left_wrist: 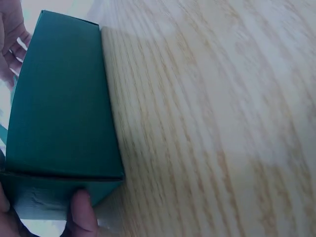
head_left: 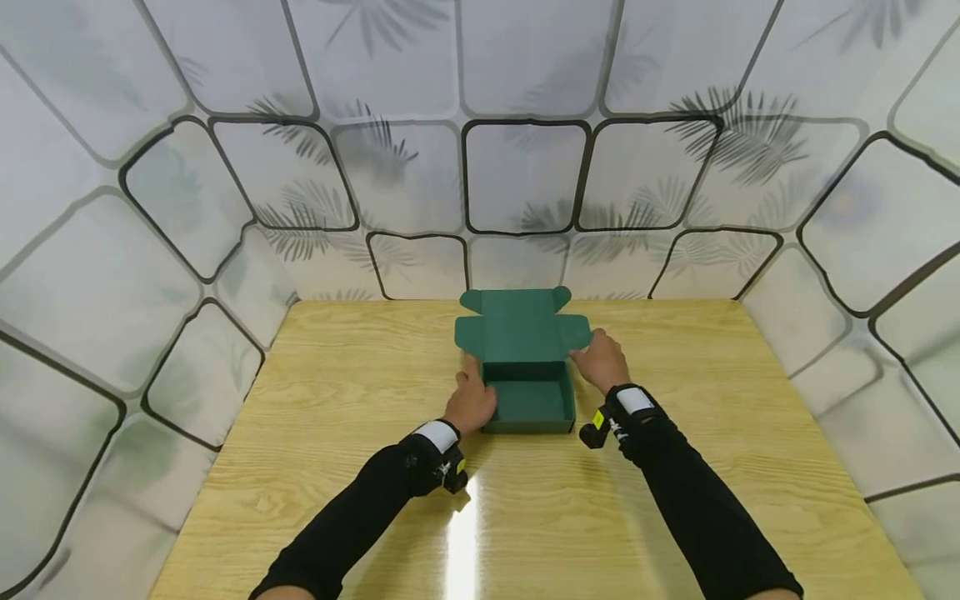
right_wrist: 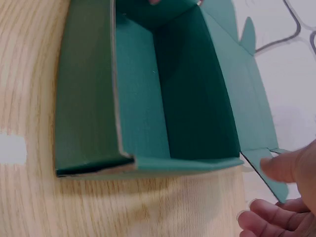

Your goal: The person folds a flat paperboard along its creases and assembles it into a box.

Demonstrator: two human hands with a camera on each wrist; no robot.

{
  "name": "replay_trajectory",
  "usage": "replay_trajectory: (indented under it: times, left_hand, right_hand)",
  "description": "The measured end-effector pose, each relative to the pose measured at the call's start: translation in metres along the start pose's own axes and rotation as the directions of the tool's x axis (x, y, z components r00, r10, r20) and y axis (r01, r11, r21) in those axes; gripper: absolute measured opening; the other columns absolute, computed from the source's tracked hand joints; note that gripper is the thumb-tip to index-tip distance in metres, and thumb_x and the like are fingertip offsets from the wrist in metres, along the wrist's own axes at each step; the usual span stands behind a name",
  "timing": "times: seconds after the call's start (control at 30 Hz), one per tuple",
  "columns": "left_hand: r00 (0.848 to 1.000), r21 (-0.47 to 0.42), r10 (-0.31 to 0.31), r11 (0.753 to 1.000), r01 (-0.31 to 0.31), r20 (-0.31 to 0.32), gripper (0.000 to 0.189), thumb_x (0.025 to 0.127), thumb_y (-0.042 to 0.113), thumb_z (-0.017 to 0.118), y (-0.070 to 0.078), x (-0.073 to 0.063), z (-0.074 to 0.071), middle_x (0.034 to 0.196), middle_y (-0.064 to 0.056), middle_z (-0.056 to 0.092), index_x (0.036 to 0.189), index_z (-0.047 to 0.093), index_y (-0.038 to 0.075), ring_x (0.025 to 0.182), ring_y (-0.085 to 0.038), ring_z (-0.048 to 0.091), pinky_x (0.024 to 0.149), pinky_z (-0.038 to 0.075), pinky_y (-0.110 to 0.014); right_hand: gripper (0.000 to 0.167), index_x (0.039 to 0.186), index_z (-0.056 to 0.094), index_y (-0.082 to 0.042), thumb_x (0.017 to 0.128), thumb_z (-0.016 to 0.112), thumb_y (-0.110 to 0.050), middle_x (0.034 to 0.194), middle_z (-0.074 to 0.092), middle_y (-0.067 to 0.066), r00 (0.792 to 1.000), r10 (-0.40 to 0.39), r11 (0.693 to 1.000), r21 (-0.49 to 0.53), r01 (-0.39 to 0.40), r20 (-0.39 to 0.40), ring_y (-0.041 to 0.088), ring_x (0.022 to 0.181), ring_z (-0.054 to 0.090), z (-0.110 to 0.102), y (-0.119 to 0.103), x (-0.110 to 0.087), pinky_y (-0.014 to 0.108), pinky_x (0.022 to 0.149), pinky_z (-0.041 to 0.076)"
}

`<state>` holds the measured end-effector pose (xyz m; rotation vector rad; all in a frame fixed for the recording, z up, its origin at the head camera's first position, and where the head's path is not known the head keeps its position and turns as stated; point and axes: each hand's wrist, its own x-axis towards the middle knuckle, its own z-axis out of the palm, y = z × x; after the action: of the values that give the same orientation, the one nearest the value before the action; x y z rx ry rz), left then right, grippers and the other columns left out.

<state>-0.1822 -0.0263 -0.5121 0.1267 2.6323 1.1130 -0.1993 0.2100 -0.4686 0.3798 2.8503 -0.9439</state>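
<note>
A green cardboard box [head_left: 528, 426] sits on the table with its lid [head_left: 521, 327] folded back, away from the person. Its inside holds nothing, as the right wrist view shows. My left hand [head_left: 470, 402] grips the box's left side wall, one fingertip reaching over the rim. In the left wrist view a finger [left_wrist: 83, 212] presses that wall's outer face, beside the long front wall [left_wrist: 61, 98]. My right hand [head_left: 602, 360] pinches the lid's right side flap [right_wrist: 269, 170], the thumb [right_wrist: 281, 167] on its upper face and the other fingers below.
The light wood-grain table [head_left: 337, 375] ends at a pale curtain [head_left: 525, 175] with dark outlines and leaf prints, which also hangs along both sides. The lid's left side flap [head_left: 469, 335] sticks out flat. A bright reflection lies on the table before the box.
</note>
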Motion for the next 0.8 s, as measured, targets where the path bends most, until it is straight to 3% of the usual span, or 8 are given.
replay_trajectory:
  times: [0.1,0.2,0.3,0.37,0.5,0.63,0.8]
  left_hand:
    - [0.998,-0.058,0.054,0.997,-0.057,-0.038,0.075,0.097,0.025,0.041,-0.003,0.002,0.002,0.141,-0.031,0.020,0.148,-0.014,0.014,0.093,-0.039,0.055,0.074,0.046,-0.044]
    - [0.985,-0.097,0.150,0.983,-0.158,-0.085,0.080,0.097,0.027,0.046,-0.005,0.006,0.003,0.144,-0.027,0.018,0.147,-0.015,0.019,0.121,-0.038,0.043,0.096,0.040,-0.048]
    - [0.968,-0.154,0.224,0.959,-0.239,-0.112,0.081,0.096,0.025,0.049,-0.003,0.010,0.003,0.146,-0.020,0.022,0.148,-0.013,0.026,0.125,-0.033,0.040,0.099,0.039,-0.049]
    - [0.965,-0.215,0.241,0.942,-0.259,-0.107,0.077,0.096,0.024,0.049,-0.001,0.013,0.001,0.146,-0.016,0.025,0.148,-0.007,0.031,0.125,-0.031,0.040,0.097,0.040,-0.048]
    - [0.985,-0.391,0.161,0.904,-0.172,-0.062,0.063,0.096,0.034,0.048,0.002,0.020,-0.003,0.147,-0.009,0.029,0.147,0.011,0.038,0.126,-0.029,0.040,0.097,0.041,-0.048]
    - [0.999,-0.549,0.052,0.834,-0.047,-0.007,0.051,0.094,0.045,0.045,0.003,0.027,-0.007,0.146,-0.004,0.033,0.141,0.030,0.034,0.131,-0.026,0.038,0.102,0.036,-0.049]
    - [0.999,-0.644,0.010,0.765,-0.030,-0.036,0.048,0.095,0.048,0.040,0.003,0.032,-0.015,0.141,-0.006,0.042,0.132,0.043,0.017,0.125,-0.027,0.045,0.100,0.038,-0.045]
  right_hand:
    - [0.054,0.132,0.034,0.007,0.091,0.057,-0.021,0.120,0.053,0.029,0.997,-0.040,0.999,0.005,0.040,-0.066,0.042,0.101,0.057,0.005,-0.003,0.001,0.048,0.079,0.048]
    - [0.045,0.129,0.037,0.002,0.093,0.055,-0.019,0.113,0.055,0.025,0.990,-0.098,0.995,0.006,0.099,-0.104,0.037,0.093,0.058,0.010,-0.008,0.001,0.045,0.073,0.048]
    - [0.036,0.126,0.040,-0.001,0.095,0.050,-0.016,0.107,0.053,0.022,0.981,-0.160,0.987,-0.003,0.161,-0.112,0.034,0.089,0.056,0.014,-0.011,0.001,0.042,0.069,0.045]
    - [0.032,0.125,0.042,-0.003,0.096,0.048,-0.015,0.106,0.052,0.022,0.976,-0.187,0.982,-0.009,0.188,-0.108,0.034,0.091,0.055,0.016,-0.011,0.000,0.042,0.069,0.045]
    - [0.032,0.127,0.041,-0.004,0.099,0.042,-0.020,0.113,0.054,0.024,0.976,-0.211,0.976,0.043,0.214,-0.056,0.036,0.099,0.055,0.019,-0.007,0.000,0.044,0.074,0.046]
    - [0.038,0.127,0.043,-0.006,0.101,0.034,-0.032,0.121,0.055,0.023,0.983,-0.183,0.973,0.141,0.181,0.002,0.037,0.107,0.055,0.020,-0.004,0.000,0.047,0.081,0.047]
    - [0.039,0.121,0.050,-0.009,0.100,0.033,-0.037,0.123,0.057,0.017,0.987,-0.143,0.965,0.209,0.157,-0.079,0.034,0.109,0.057,0.021,-0.004,0.004,0.047,0.085,0.048]
